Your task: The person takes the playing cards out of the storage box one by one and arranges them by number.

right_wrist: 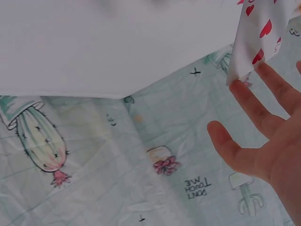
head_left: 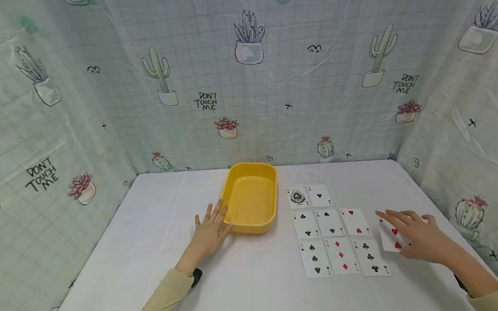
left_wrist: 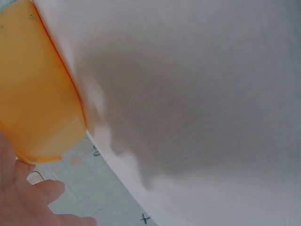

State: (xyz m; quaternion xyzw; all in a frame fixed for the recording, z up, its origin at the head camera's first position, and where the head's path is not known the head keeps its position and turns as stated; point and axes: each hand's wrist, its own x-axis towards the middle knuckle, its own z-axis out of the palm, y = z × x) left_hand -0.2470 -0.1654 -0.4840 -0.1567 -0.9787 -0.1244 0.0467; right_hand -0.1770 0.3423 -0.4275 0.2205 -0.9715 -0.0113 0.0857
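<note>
My left hand (head_left: 209,234) rests with spread fingers on the left rim of a yellow plastic tray (head_left: 251,228); the tray's outer wall also fills the upper left of the left wrist view. On the right, my right hand (head_left: 423,235) holds a three of hearts (head_left: 388,237), partly covered by the hand. In the right wrist view this card (right_wrist: 254,37) stands at a tilt against the fingertips (right_wrist: 237,87); the thumb is hidden. Just left of it lie a two of hearts (head_left: 356,222) and a three of clubs (head_left: 371,257), face up.
More face-up cards form rows: an ace of spades (head_left: 297,198) and ace of clubs (head_left: 320,196) at the back, a two of clubs (head_left: 306,224) and two of spades (head_left: 330,222), then a three of spades (head_left: 315,259) and three of diamonds (head_left: 341,256). Printed cloth (head_left: 271,101) surrounds the white table (head_left: 258,289).
</note>
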